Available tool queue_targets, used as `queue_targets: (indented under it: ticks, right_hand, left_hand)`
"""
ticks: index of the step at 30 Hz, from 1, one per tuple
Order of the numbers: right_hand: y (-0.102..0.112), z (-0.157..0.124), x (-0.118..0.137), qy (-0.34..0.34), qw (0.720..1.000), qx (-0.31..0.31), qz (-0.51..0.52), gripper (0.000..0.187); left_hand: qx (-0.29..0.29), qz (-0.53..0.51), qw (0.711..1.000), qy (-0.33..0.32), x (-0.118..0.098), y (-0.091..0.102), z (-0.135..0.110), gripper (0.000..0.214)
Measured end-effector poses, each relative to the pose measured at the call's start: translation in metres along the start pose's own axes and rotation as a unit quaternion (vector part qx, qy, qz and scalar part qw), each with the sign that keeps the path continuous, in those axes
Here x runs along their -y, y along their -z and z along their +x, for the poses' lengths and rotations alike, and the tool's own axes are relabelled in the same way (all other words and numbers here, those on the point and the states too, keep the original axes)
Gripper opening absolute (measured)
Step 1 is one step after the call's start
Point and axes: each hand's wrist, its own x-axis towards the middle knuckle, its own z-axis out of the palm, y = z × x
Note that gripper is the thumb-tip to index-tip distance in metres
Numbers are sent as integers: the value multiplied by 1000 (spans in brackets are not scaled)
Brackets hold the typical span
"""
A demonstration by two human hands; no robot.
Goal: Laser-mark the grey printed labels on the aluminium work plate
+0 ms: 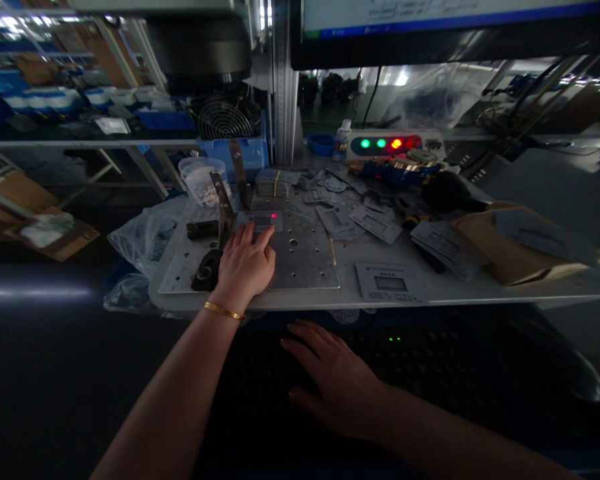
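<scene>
My left hand [247,261] lies flat with fingers apart, its fingertips at the lower edge of a small grey label plate [260,220]. A red light mark shows on that plate, which sits on a drilled metal base plate [305,257] beside upright metal brackets [223,200]. Below the bench edge, my right hand [337,380] rests over a dark keyboard [430,357] with its fingers spread, holding nothing. Another label plate [386,282] with a rectangular window lies near the bench's front edge.
Loose label plates [375,223] and a banded stack [276,182] lie behind. A clear plastic tub [205,180] stands left. At the back are a lit button box [390,143], a blue-and-brass meter [410,167] and a small bottle [343,140]. A monitor [450,50] hangs overhead.
</scene>
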Motion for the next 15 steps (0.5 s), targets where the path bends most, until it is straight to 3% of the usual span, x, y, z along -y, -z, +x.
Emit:
queue_targets:
  ticks: [7,15]
  right_hand:
    - [-2,-2,-2,1,1000,2,-15,66]
    - [-12,1,9,24,997,50,-50,98]
  left_hand:
    - [7,-9,1000,4,-3,1,0,47]
    - [0,-16,1000,-8,-1,-1,-1,46]
